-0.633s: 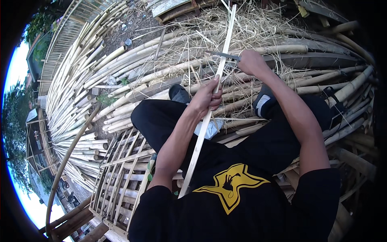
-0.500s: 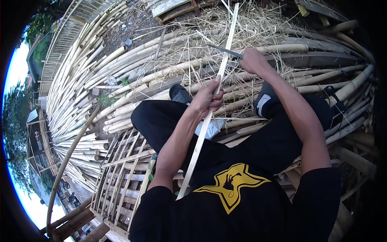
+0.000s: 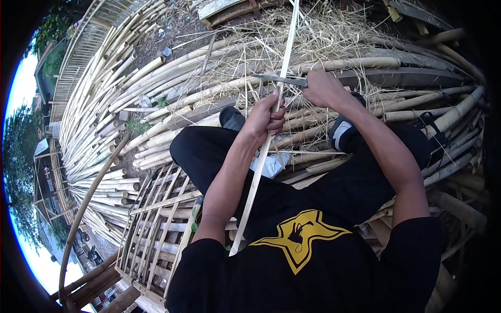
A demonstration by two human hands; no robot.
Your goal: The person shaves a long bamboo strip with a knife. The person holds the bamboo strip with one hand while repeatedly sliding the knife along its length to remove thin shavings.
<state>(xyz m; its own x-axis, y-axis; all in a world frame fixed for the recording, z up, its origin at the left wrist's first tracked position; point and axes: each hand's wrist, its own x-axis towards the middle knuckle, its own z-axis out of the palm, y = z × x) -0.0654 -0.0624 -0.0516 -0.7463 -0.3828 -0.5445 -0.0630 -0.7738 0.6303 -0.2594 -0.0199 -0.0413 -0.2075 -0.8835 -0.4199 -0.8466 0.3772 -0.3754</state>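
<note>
Left hand (image 3: 266, 119), at the centre of the frame, is closed around a pale, narrow strip (image 3: 288, 49), its fingers wrapped about it near mid-length. Right hand (image 3: 324, 89), a little higher and to the right, is clamped on the handle of a knife (image 3: 296, 81), whose blade points toward the left of the frame. The strip's long axis runs from the top edge, right of centre, down and slightly left to the front of the black shirt (image 3: 334, 271). The blade lies nearly square across that axis, just above the left hand; whether its edge bites the strip cannot be told. The left hand is the nearer, being on the strip; the right sits just beside it. Beyond them, curled shavings (image 3: 334, 31) spread over the upper middle, and bamboo poles (image 3: 91, 130) fan out at the left.
</note>
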